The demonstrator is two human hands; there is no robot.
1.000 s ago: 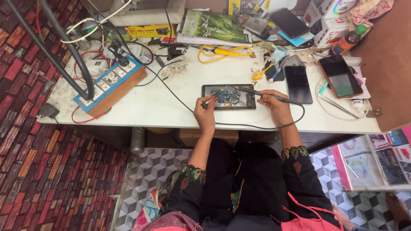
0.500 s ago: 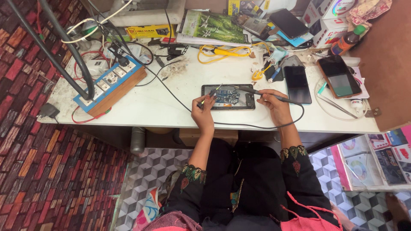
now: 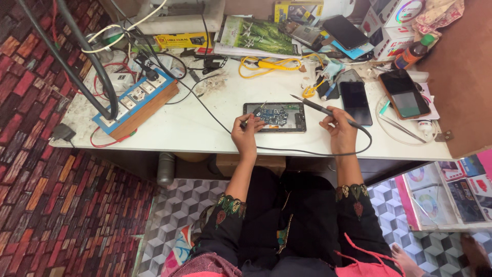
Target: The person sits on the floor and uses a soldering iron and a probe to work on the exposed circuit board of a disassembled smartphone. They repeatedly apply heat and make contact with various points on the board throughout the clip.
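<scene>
1. Your left hand (image 3: 247, 132) pinches tweezers (image 3: 254, 114) shut, tips on the opened phone (image 3: 275, 117) at the table's (image 3: 205, 128) centre, to steady a part.
2. Your right hand (image 3: 339, 125), at 3 o'clock, grips the iron (image 3: 320, 109) pen-style, angling its tip toward the board for fine control.

Both forearms reach toward 12 o'clock, elbows bent near the torso. Left hand (image 3: 247, 134) curled, fingers pinched at its 1 o'clock tip. Right hand (image 3: 341, 129) curled in a pen-style grip, fingertips pointing toward 10 o'clock. Wrists low.
</scene>
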